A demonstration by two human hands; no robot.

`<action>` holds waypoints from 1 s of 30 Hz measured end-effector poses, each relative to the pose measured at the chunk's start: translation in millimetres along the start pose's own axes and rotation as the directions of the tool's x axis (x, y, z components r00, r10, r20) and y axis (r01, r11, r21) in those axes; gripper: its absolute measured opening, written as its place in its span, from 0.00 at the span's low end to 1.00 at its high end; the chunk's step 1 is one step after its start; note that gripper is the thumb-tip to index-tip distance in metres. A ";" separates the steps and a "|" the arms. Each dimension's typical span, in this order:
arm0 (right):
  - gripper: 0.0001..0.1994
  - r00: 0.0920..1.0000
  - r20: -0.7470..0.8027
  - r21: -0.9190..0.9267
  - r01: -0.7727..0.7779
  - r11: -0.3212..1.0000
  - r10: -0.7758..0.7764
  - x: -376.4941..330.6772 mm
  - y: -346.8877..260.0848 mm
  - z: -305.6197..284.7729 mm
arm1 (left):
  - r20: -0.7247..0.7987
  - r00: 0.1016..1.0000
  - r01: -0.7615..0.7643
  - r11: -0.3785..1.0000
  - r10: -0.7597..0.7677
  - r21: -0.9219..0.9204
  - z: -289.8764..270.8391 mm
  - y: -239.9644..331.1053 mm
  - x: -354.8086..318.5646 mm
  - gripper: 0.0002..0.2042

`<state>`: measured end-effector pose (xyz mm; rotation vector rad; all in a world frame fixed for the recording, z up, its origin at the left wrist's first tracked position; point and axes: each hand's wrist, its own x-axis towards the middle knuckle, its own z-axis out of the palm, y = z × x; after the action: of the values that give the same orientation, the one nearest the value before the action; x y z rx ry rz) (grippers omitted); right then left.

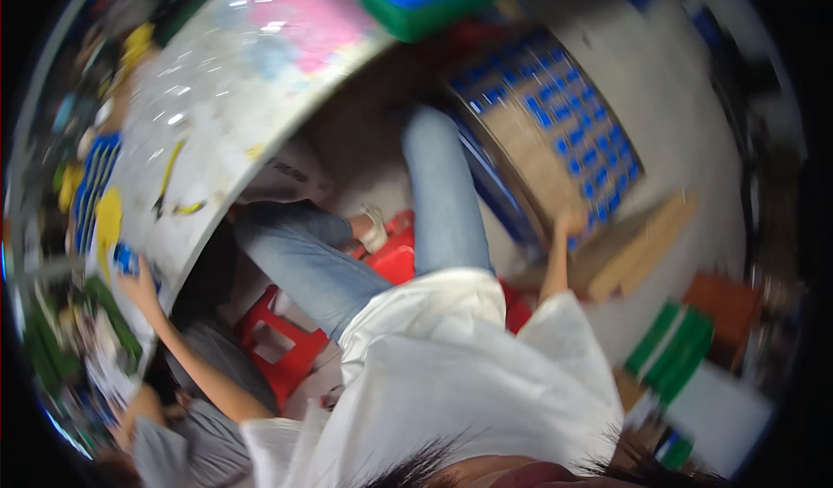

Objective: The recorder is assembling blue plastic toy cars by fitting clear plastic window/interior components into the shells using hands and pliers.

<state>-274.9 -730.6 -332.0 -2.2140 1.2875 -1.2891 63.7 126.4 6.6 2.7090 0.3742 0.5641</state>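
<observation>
At the table's edge on the left, my left hand (141, 287) has its fingers closed round a small blue object (127, 260), too blurred to name more exactly. My right hand (570, 222) is at the near edge of an open cardboard box (526, 137) on my right. Rows of small blue pieces (599, 154) fill much of that box, with bare cardboard on its left side. Motion smears the right hand's fingers, so whether they hold a piece does not show.
The white table (208, 119) carries yellow-handled pliers (169, 178) and a pink sheet (295, 11). A blue and green crate (416, 2) stands at the far side. Red stools (278, 340) are beneath and beside me. Another person (204, 445) sits at lower left. Cardboard (638, 245) lies right.
</observation>
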 end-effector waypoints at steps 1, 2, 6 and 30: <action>0.20 0.892 0.144 -0.522 -0.300 0.799 0.429 -4.1 36.4 -5.2 | -0.103 0.990 -0.081 0.986 0.096 0.147 13.2 -27.7 19.1 0.34; 0.24 0.214 0.600 -0.540 -0.603 0.588 0.771 13.3 57.0 -12.6 | -0.150 0.987 -0.024 0.975 0.059 0.220 -12.7 -81.2 19.9 0.34; 0.19 0.709 -0.366 -0.806 -0.566 0.176 0.603 -29.8 43.6 45.5 | -0.167 0.948 0.310 0.908 -0.272 0.282 -41.3 -69.3 24.4 0.31; 0.31 0.995 -0.096 -0.460 -0.029 0.887 -0.018 22.7 -73.7 -16.5 | -0.152 0.984 -0.021 0.788 -0.092 -0.615 45.0 139.1 35.2 0.16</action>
<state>-242.2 -703.9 -265.3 -2.4716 1.7956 -1.1949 139.5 -0.7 33.2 2.0215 0.2275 0.7610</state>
